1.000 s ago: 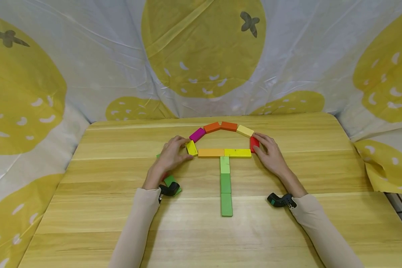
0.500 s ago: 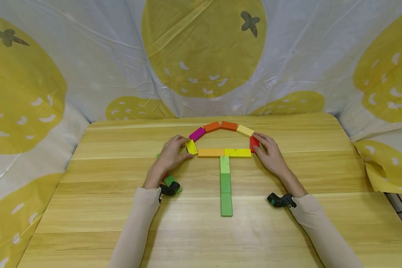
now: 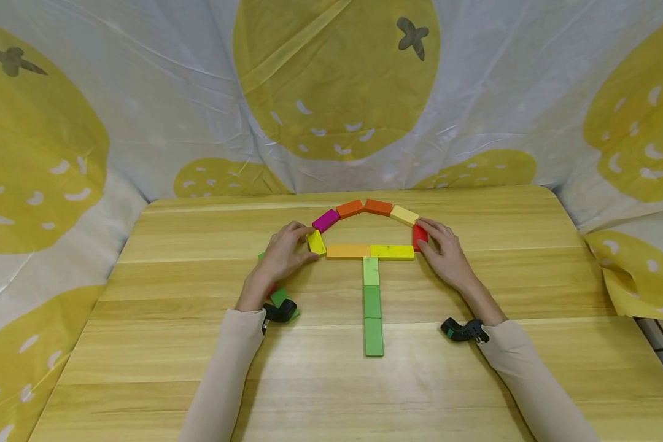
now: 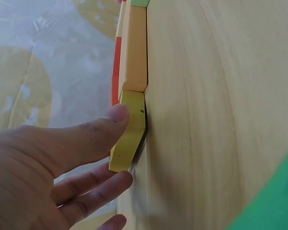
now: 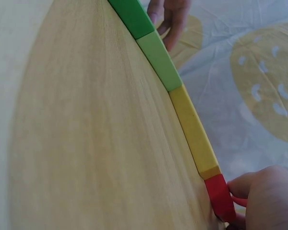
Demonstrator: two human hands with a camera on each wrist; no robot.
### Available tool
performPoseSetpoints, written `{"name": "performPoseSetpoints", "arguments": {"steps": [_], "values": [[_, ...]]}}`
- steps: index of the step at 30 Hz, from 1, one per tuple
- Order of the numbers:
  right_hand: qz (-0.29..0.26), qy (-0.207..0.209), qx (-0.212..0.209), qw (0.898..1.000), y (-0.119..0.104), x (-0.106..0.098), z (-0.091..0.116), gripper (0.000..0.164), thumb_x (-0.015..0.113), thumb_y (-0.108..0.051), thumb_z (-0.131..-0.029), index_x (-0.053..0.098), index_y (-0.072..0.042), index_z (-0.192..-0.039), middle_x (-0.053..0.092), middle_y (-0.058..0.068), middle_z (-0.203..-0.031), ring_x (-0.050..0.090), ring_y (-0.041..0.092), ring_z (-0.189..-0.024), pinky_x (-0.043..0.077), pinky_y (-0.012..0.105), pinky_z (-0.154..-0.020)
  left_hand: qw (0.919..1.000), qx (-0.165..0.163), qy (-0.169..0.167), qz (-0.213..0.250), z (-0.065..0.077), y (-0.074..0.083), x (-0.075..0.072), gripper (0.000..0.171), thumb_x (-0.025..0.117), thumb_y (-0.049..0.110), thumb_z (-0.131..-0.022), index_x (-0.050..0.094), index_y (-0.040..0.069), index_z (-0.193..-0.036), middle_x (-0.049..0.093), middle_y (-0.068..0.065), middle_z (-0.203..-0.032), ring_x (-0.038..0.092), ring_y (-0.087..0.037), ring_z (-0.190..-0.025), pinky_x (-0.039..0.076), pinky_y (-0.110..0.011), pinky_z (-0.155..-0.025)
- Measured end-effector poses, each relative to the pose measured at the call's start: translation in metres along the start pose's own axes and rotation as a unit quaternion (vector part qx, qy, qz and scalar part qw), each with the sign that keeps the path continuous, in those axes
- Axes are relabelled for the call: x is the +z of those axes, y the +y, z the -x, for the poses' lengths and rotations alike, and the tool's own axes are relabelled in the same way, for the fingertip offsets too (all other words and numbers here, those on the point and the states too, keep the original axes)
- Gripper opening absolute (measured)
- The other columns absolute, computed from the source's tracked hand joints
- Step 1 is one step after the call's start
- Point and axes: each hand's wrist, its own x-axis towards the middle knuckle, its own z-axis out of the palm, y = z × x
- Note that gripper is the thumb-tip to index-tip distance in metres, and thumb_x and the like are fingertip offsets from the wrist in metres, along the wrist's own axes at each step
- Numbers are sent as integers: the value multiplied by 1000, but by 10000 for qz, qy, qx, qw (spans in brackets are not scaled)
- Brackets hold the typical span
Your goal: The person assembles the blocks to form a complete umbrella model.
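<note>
On the table lies an umbrella-like outline of flat coloured blocks. My left hand [image 3: 280, 253] pinches a yellow block [image 3: 317, 243] at the outline's left end, thumb at its near end and a finger at its far end. In the left wrist view this yellow block [image 4: 129, 132] meets the orange block [image 4: 136, 52]. My right hand [image 3: 447, 253] pinches a red block [image 3: 419, 238] at the right end. Between the two runs an arc of magenta [image 3: 326, 221], two orange-red [image 3: 350, 209] and cream blocks [image 3: 404, 215]. An orange [image 3: 348, 252] and a yellow block [image 3: 392, 253] form the straight row.
Three green blocks [image 3: 372, 302] run in a column toward me from the row. Beside my left wrist lie loose green blocks [image 3: 280, 298] and a bit of red, partly hidden by the hand and wrist camera. A patterned cloth [image 3: 331, 172] hangs behind the table [image 3: 508, 258].
</note>
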Motion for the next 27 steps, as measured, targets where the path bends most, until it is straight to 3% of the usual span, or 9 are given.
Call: {"name": "performPoseSetpoints", "arguments": {"steps": [12,27], "values": [[193,-270,178,9993,-6,-1,-1,46,53,-15,-107,50,0,-151,44,25,-158,35,45,-148,20,66,-119,9995,150,-74,250,1,-2,-1,58,81,15,-90,60,-5,-140,60,-20,-133,62,-34,-116,51,-50,-105],[279,-238,87,9993,-3,0,-1,45,53,-15,-108,51,0,-151,45,24,-157,36,45,-147,21,66,-119,9996,153,30,220,-4,-3,-1,59,80,15,-92,57,-7,-142,57,-22,-135,61,-36,-118,49,-51,-108]]}}
